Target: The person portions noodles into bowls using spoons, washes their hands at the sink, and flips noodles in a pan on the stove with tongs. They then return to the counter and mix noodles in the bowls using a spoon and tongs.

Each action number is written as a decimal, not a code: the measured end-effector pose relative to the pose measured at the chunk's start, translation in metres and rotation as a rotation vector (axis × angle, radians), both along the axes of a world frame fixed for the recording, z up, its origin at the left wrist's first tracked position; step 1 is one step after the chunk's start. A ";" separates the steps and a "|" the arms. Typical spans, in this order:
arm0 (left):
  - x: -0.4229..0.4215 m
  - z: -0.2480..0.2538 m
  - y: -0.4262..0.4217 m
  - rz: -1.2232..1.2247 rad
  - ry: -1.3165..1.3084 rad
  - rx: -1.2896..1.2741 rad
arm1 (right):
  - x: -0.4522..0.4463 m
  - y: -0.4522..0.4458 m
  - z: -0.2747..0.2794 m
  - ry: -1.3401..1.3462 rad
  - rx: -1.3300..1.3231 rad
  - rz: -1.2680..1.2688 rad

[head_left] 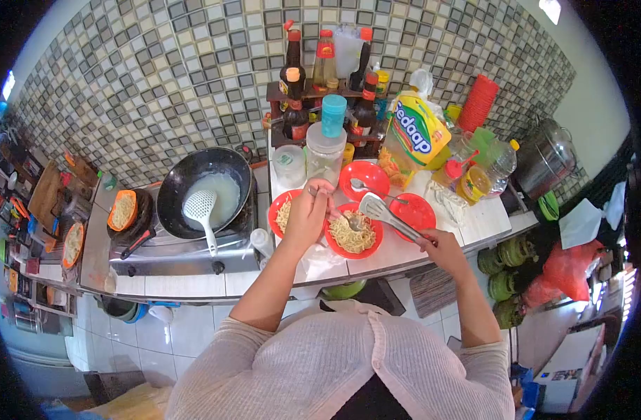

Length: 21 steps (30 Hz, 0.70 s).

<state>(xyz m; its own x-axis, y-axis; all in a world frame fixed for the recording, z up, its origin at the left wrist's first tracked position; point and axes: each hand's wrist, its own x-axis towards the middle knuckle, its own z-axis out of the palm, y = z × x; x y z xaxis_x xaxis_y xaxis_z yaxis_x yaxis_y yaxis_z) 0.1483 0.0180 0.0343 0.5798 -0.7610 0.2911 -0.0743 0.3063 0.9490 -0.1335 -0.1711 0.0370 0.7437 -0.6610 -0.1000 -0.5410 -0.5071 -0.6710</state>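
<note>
My left hand is closed on a metal spoon, whose end rests at the noodles in a red bowl. In my right hand are metal tongs, reaching leftward over the right side of that bowl. A second red bowl with noodles is partly hidden behind my left forearm. Behind sits another red bowl with a spoon leaning across its rim. To the right, beneath the tongs, lies a red dish.
On the stove at left, a black wok holds cloudy liquid and a white slotted ladle. Sauce bottles, a clear jar and a yellow Sedaap pack stand behind the bowls. Stacked red bowls are at back right.
</note>
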 end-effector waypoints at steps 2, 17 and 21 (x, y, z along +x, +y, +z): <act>-0.004 0.006 0.001 -0.016 0.062 0.006 | 0.001 0.005 -0.003 -0.008 -0.081 0.010; 0.008 -0.005 -0.023 0.004 0.027 0.116 | -0.014 0.012 0.018 0.154 -0.305 0.012; 0.013 -0.005 -0.018 -0.070 0.098 0.139 | -0.013 -0.001 -0.009 0.058 0.067 -0.050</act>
<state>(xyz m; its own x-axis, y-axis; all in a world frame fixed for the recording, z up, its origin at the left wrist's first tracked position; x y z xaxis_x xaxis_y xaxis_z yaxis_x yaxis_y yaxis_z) 0.1609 -0.0005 0.0293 0.5443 -0.8295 0.1251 0.0372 0.1728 0.9843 -0.1467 -0.1716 0.0276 0.7017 -0.6874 -0.1876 -0.6036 -0.4335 -0.6691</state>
